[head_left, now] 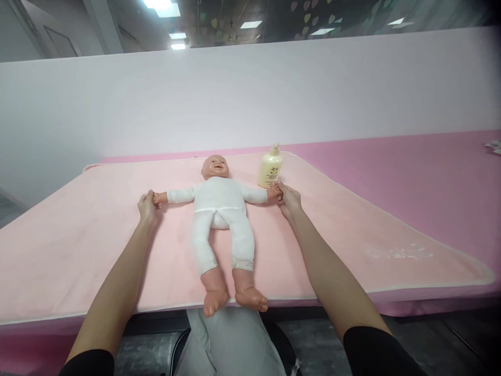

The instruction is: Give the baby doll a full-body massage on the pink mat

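While the person is leaning over the table, the lines below are telling what is showing.

Doll: a plastic baby doll in a white soft body suit [221, 209] is lying on its back on the pink mat, head pointing away from the person, arms stretching straight out to both sides, bare feet hanging just over the near edge.

Left hand: the left hand [147, 205] is closing its fingers around the small hand of the doll on that side; the grip is clamped on it, and the forearm is resting along the mat.

Right hand: the right hand [288, 199] is pinching the other small hand of the doll, fingers together on it, just in front of the bottle.

Bottle: a pale yellow plastic pump bottle with a cream cap [270, 168] is standing upright on the mat, just beside the right hand, near the far edge.

Mat: a light pink soft fabric mat with a white border [78, 245] is covering most of the surface.

Table: a darker pink padded table top [430, 183] is showing to the right of the mat and behind it.

Wall: a plain white low wall [235, 99] is standing behind the table.
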### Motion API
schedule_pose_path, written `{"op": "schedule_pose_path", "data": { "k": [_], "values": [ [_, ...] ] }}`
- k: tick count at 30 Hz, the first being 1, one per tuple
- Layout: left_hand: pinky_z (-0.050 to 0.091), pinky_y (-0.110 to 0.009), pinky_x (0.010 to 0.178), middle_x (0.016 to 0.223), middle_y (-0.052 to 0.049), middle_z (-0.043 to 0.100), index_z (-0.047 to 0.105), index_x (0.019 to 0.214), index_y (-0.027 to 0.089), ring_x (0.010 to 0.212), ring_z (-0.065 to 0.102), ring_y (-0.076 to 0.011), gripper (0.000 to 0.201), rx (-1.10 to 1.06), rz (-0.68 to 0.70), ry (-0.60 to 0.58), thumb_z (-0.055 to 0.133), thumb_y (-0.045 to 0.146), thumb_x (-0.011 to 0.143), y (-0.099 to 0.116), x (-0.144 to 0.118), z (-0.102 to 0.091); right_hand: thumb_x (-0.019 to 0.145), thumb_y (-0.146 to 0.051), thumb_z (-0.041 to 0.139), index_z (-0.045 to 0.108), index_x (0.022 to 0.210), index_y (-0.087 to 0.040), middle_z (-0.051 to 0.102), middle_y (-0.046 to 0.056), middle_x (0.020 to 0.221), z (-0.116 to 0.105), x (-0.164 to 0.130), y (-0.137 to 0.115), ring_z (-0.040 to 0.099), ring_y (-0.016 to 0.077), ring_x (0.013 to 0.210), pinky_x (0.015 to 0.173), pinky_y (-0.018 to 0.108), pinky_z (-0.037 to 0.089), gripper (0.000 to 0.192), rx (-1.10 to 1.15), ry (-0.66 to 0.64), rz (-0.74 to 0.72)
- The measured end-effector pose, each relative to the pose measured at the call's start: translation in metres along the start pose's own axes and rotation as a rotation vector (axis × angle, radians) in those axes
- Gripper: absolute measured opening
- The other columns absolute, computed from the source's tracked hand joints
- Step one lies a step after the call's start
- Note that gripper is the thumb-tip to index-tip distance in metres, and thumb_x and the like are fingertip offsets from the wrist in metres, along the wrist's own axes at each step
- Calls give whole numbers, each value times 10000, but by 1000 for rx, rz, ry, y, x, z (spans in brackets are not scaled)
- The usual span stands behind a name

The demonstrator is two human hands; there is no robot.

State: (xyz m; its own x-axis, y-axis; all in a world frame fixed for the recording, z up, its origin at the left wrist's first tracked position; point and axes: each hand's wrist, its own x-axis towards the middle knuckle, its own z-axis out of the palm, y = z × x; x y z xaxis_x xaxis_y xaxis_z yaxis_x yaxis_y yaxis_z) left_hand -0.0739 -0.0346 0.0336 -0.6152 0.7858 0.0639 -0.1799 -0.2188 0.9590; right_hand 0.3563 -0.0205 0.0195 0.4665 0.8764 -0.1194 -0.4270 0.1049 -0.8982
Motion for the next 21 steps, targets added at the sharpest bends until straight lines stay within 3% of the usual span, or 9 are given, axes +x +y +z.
{"op": "schedule_pose_path", "data": {
  "k": [7,15,21],
  "values": [
    [384,-198,417,571,37,507,477,655,171,429,445,-66,332,28,-9,-4,676,425,736,2,-3,0,689,-299,771,533,576,-153,429,-71,416,2,-5,1,228,10,321,277,146,173,301,-20,36,-28],
    [474,-210,514,708,-4,580,615,802,154,495,520,-70,97,-138,-66,0,561,227,766,-1,5,-2,799,-163,538,621,738,-144,625,-4,647,1,0,-5,390,23,387,313,132,286,105,171,-5,75],
    [464,-210,512,703,-6,581,628,799,144,511,523,-77,100,-154,-85,-2,576,194,730,0,5,-2,746,-136,603,613,686,-134,557,-29,542,2,-1,-3,297,18,340,283,143,228,61,49,34,59]
  ]
}}
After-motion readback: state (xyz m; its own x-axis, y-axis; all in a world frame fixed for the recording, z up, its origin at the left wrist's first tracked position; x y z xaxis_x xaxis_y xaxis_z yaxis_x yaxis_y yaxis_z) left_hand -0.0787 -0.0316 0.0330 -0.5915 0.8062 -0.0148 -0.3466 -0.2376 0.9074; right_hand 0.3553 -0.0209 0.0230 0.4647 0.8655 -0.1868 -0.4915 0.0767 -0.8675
